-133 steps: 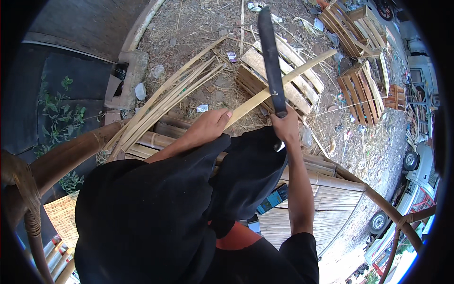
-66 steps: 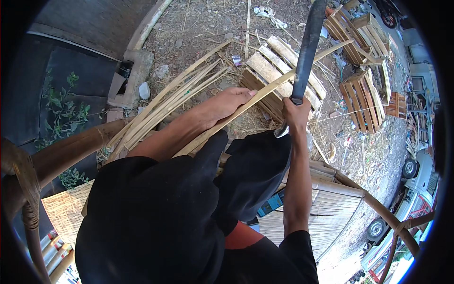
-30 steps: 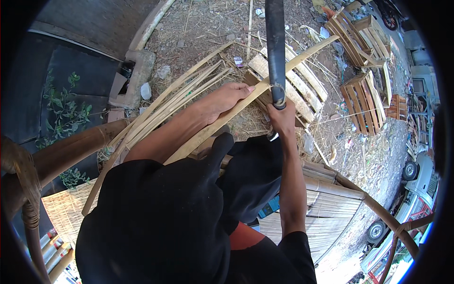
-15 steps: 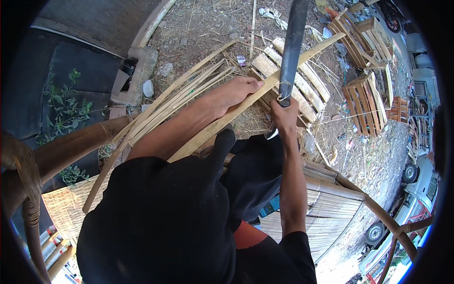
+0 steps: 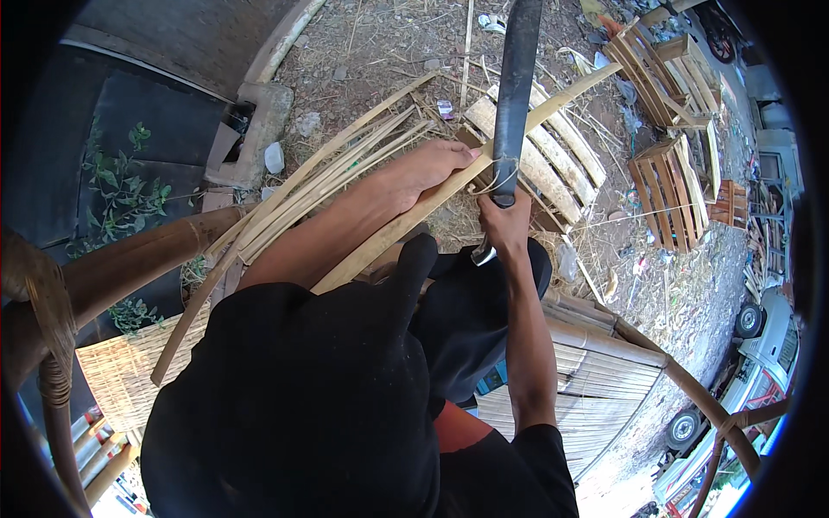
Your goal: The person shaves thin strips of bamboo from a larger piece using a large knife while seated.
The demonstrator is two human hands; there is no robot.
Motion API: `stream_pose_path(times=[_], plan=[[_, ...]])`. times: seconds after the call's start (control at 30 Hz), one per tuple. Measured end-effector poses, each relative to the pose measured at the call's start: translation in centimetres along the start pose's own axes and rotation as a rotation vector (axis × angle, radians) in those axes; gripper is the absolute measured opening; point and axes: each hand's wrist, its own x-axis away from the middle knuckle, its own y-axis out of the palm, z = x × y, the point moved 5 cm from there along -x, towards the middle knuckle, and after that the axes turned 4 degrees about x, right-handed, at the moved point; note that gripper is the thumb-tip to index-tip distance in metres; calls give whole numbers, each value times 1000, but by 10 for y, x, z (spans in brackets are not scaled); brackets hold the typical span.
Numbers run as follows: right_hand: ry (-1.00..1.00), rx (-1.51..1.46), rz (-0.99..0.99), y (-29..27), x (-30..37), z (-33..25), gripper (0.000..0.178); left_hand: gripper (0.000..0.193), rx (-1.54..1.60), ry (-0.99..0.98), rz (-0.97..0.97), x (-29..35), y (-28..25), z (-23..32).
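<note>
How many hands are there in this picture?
2: the left hand near the middle, holding the pale strip, and the right hand to its right, gripping the big knife. I see no others.

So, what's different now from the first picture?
The left hand has moved forward and right, closer to the knife, and the strip now shows running back beside the left forearm. A thin curl now shows near the blade's base. The phone is mostly covered by black cloth. Nothing was let go: the right hand still grips the knife. The crates stayed put.
</note>
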Motion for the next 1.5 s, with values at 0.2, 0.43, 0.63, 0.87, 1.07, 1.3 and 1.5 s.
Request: stream_pose_path(times=[0.2,0.43,0.63,0.87,1.07,1.3,1.5], plan=[[48,-36,-48,0,4,3,15,21,28,-3,-38,-5,0,-4],[-102,27,25,-16,-7,-9,13,19,-25,-9,-46,0,4,4],[-45,32,-2,-9,-5,-11,15,20,-55,24,-31,-5,12,14],[-53,24,16,-22,-18,-16,15,22,-40,3,-6,0,15,17],[-179,61,-82,16,13,-21,16,18,117,26,0,-12,7,12],[-115,-35,-78,29,12,-27,17,13,237,11,55,-31,1,21],[-183,43,-121,34,13,-47,20,18,359,70,-13,-51,-4,47]])
